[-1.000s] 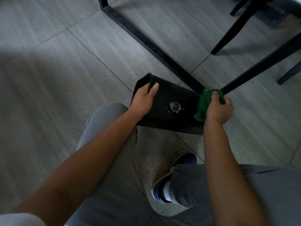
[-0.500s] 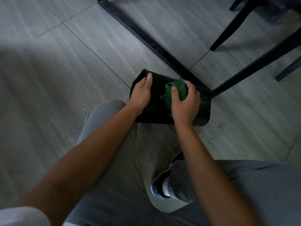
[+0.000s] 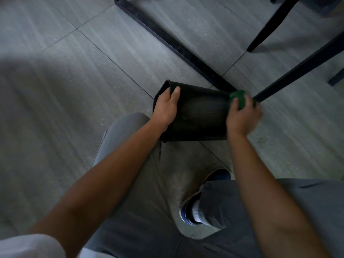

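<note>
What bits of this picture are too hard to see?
- Head view, green cloth: mostly covered by the right hand, itself blurred.
- Head view, inside of the black bin: only its outer wall faces the camera; the left hand grips its rim.
- Head view, shoe: partly under the trouser leg.

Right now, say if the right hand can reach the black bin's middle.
Probably yes: the right hand with the green cloth touches the black bin; nothing covers its side up to the left hand.
</note>
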### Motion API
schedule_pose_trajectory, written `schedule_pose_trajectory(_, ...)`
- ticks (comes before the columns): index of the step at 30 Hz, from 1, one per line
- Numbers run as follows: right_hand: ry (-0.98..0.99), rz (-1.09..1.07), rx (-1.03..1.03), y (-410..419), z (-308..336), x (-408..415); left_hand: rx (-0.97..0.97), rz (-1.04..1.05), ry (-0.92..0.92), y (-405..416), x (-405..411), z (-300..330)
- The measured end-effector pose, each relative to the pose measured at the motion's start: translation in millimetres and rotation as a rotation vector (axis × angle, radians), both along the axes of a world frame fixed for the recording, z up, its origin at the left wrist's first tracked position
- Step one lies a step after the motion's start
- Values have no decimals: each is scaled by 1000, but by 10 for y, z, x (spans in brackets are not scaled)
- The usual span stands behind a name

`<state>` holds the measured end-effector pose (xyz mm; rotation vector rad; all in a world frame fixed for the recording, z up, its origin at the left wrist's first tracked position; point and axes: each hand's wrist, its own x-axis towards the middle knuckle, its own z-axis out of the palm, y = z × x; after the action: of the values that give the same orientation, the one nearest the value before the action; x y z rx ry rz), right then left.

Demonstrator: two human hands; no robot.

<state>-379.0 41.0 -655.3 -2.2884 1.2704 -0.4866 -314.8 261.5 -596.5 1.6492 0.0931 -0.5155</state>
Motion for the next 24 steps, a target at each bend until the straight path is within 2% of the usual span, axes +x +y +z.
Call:
schedule_pose_trajectory(2,-4,-153,140,-228,5,-46,5,-15,-13,24,15,15)
schedule_pose_trajectory(4,-6,-141,146,-43,75,-86,-7,-15,-12,41,52,8)
schedule_pose_trajectory(6,-18,25,29,450,209,-99,-22,8,-6,25,99,-17)
schedule_pose_trajectory(9,-131,418,-159,1197,343,-91,-58,70,33,-22,98,-19)
schedule_pose_trajectory(11,-162,529,-227,1142,322,-23,-62,80,47,-44,93,-9)
schedule_pose_trajectory(12,-137,471,-235,968,265,-14,-48,74,47,-45,66,3)
schedule_pose_trajectory(14,-54,225,-173,437,124,11,3,58,17,-13,-12,58)
schedule_pose_trajectory(16,13,6,40,38,48,-44,26,37,-24,33,-54,57)
schedule_pose_trajectory(17,20,-34,105,58,65,-69,28,39,-32,48,-57,46)
schedule_pose_trajectory(19,-26,68,94,441,208,-67,17,53,-27,40,-43,59)
schedule_pose_trajectory(22,-158,434,1,1067,438,-13,21,68,-56,-31,-49,51)
schedule_pose_trajectory(24,-206,473,-32,1075,475,12,11,53,-82,-61,-89,53)
